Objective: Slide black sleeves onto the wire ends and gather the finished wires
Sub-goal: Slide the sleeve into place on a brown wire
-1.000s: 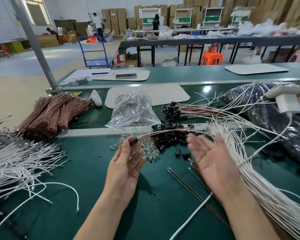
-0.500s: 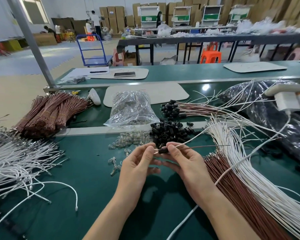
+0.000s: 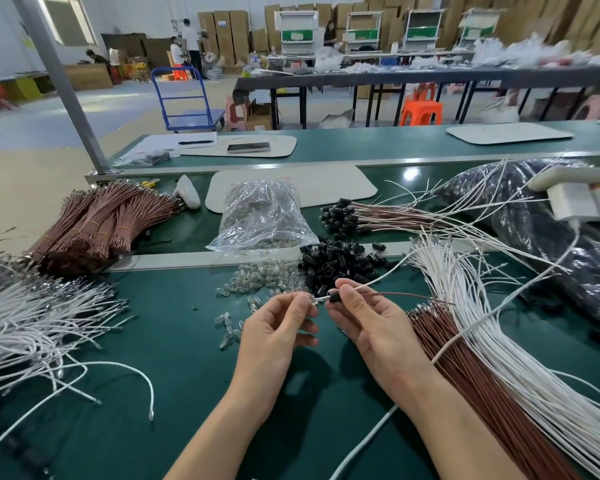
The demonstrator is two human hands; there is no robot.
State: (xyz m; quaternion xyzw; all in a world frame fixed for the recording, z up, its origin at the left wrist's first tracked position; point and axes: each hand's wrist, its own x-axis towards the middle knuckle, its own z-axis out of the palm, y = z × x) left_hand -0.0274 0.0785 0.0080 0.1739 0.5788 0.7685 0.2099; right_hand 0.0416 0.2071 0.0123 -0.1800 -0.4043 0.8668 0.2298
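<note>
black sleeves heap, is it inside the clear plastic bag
No, the black sleeves lie in an open heap just right of the clear plastic bag.

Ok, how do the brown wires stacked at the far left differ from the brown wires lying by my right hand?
The far-left brown wires are tied with bands into several tight bundles; the right-side brown wires, by the right hand, lie loose and unbound. The left ones sit mostly beyond the metal rail; the right ones lie on its near side beside white wires. Both are thin and brown.
</note>
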